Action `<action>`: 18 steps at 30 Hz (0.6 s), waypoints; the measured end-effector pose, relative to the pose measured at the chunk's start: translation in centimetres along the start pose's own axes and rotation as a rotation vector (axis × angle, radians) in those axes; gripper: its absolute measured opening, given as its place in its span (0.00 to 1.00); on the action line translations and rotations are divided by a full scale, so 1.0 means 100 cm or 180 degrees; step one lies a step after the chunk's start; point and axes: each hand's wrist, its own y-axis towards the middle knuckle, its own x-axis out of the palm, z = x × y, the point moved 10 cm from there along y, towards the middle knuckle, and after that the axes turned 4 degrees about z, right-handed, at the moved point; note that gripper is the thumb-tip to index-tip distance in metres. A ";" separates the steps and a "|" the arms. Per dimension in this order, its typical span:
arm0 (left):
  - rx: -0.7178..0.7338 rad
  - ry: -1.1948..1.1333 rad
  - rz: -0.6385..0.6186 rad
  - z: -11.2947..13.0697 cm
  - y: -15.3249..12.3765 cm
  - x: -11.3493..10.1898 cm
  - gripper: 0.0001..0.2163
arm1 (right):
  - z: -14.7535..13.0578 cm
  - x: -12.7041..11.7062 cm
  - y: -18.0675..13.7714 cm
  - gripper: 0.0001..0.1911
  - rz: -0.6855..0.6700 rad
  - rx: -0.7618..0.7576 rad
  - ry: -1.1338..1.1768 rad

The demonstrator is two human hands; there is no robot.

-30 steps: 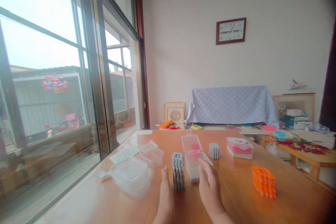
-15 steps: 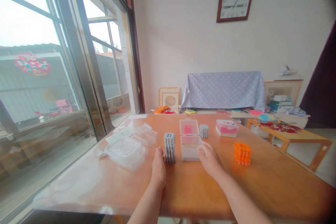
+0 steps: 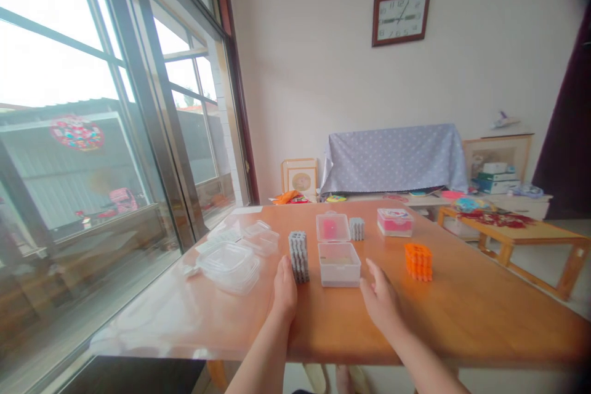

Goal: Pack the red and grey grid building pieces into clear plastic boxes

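My left hand (image 3: 284, 290) lies flat on the wooden table (image 3: 462, 314), fingers stretched out, its tips just short of a grey stack of toothed pieces (image 3: 298, 257). My right hand (image 3: 381, 300) rests open on the table, a little to the right of and nearer than an open clear plastic box (image 3: 338, 263) with its lid (image 3: 332, 227) raised. Neither hand holds anything. An orange stack of pieces (image 3: 418, 261) stands to the right of the box.
Empty clear containers and lids (image 3: 229, 265) lie at the table's left by the window. A smaller grey stack (image 3: 356, 228) and a closed box with pink contents (image 3: 394, 221) sit farther back. A low table (image 3: 521, 236) stands at right.
My right hand has drawn back from the clear box's edge toward me and to the right. The view has pulled back and tilted; the left hand stays by the grey stack.
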 end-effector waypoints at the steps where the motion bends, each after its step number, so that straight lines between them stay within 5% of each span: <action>1: 0.0052 0.0024 -0.0001 0.003 0.000 0.000 0.32 | 0.008 -0.003 -0.002 0.31 0.0071 0.0089 -0.0081; 7: 0.0246 0.0114 0.0008 0.009 -0.001 0.000 0.32 | 0.031 0.005 -0.002 0.26 -0.0126 0.0335 -0.0384; 18: 0.0446 0.0356 0.0004 0.013 -0.003 0.001 0.31 | 0.012 0.002 0.002 0.17 -0.0156 0.0359 -0.0552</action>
